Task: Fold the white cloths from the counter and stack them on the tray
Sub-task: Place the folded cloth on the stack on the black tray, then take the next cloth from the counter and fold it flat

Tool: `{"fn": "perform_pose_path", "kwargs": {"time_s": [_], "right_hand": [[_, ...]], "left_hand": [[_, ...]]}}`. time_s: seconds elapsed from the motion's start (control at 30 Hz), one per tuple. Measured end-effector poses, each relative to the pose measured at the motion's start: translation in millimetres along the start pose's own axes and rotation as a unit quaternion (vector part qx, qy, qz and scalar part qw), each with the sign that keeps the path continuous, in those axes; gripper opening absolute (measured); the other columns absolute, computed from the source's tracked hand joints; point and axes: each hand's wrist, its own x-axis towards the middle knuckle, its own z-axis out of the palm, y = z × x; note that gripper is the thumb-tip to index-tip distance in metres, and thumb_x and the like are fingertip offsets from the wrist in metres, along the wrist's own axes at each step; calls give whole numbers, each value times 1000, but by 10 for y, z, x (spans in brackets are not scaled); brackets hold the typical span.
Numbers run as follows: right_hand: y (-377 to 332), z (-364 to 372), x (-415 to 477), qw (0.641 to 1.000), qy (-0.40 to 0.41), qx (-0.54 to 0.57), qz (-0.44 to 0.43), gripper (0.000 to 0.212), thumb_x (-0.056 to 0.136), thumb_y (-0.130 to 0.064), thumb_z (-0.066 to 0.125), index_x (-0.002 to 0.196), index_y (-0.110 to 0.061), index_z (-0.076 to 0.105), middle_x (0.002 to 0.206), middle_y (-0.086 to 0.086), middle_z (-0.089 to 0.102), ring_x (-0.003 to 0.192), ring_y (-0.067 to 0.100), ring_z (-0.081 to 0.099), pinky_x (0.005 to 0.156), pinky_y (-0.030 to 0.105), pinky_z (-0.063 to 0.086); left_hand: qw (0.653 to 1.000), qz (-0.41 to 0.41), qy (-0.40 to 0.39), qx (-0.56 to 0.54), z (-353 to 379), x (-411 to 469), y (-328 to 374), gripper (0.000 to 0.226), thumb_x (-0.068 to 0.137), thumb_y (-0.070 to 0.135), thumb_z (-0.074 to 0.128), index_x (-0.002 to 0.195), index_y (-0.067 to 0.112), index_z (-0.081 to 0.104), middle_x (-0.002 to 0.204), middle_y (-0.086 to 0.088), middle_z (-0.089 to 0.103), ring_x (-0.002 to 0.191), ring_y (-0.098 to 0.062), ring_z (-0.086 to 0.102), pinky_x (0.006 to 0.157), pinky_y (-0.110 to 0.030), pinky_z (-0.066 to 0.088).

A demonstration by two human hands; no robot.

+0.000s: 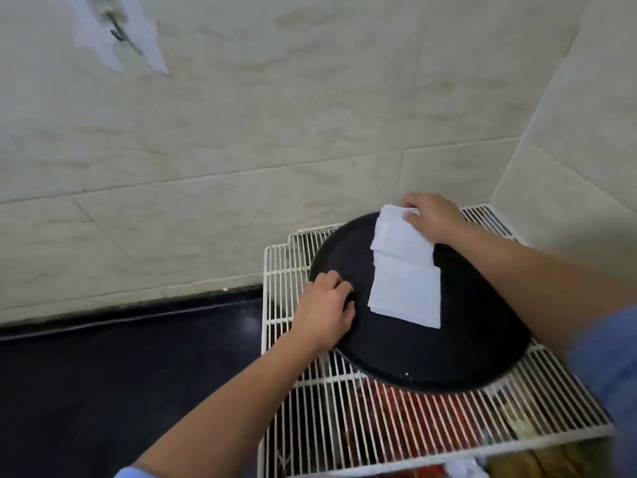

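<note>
While left hand grips black tray rim, fingers curled, right hand pinches folded cloth overlapping second cloth; wire rack beneath.

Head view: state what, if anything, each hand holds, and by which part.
Right hand pinches the folded white cloth at its far end; left hand grips the round black tray by its left rim.
</note>
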Motion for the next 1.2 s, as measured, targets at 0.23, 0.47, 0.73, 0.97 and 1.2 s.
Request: {"fn": "perform_pose_path", "kwargs": {"time_s": [0.23,0.47,0.73,0.97,1.2], "right_hand": [[33,459,-102,986,45,-153,-38,57,94,-54,39,140,-22,37,134,9,49,121,33,44,97,47,34],[-8,432,-130,981,2,-194,-24,63,94,-61,27,141,-20,34,136,9,45,124,31,40,98,49,34],[-1007,109,-434,983,61,-130,-113,43,96,-49,41,111,-15,63,112,9,60,105,31,56,83,40,43],[-2529,673,-1238,970,26,-65,-233,34,94,-48,46,98,-21,65,100,8,70,94,31,63,70,35,44],[-4357,1701,-2258,929,-77,-45,-360,32,95,-50,46,100,-24,66,95,2,70,92,28,63,69,34,43]], "left_hand": [[999,-15,38,-2,108,-12,-26,30,85,33,48,102,14,65,100,-1,54,90,-21,50,80,-39,46],[1000,-7,20,-5,64,-7,-35,31,86,30,53,110,14,62,106,-3,54,97,-22,50,86,-41,45],[995,-72,70,16,-547,-589,-440,26,90,29,51,110,15,61,105,-4,60,93,-26,58,76,-38,48],[978,-192,32,79,-1097,-2186,-1355,20,89,33,47,96,19,59,98,-1,63,89,-27,61,68,-34,44],[934,-337,26,119,-1670,-4343,-2167,19,88,34,49,98,22,60,103,-1,66,95,-28,62,73,-36,47]]}}
